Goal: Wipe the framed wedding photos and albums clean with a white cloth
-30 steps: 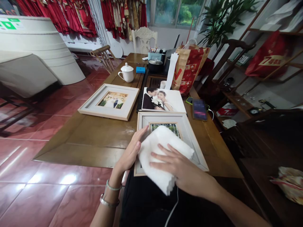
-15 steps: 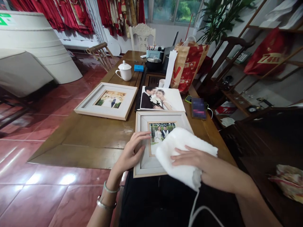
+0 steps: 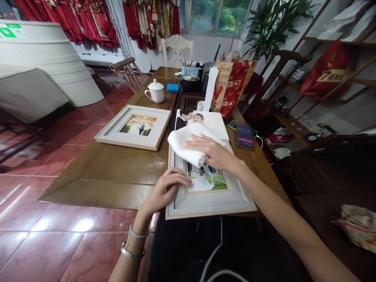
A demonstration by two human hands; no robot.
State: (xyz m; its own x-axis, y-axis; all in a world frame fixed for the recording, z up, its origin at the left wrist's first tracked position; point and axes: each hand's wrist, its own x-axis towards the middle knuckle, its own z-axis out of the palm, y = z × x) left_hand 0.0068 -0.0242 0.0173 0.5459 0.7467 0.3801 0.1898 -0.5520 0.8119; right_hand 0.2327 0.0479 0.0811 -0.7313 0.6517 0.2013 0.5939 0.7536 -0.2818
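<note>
A light wooden picture frame (image 3: 211, 207) lies at the table's near edge, with a wedding photo (image 3: 202, 184) inside its pale border. My left hand (image 3: 166, 188) rests on the frame's left side, fingers stretched loosely over the border and the photo's edge. Near the frame's top, my right hand (image 3: 213, 152) holds a folded white cloth (image 3: 183, 141) under its outstretched fingers. The cloth covers the upper part of the photo. Partly behind the cloth lies a larger unframed couple print (image 3: 216, 121). A second framed photo (image 3: 102, 135) lies flat to the left.
A lidded white mug (image 3: 155, 92), a blue box (image 3: 172, 87) and a paper bag (image 3: 235, 90) stand farther back. To the right lies a phone (image 3: 245, 137) with a cable. A pale cord (image 3: 219, 243) hangs over my lap.
My right hand has swept the cloth up and left, from the frame's lower right to its top edge. The photo's lower part now shows. My left hand has shifted only slightly.
</note>
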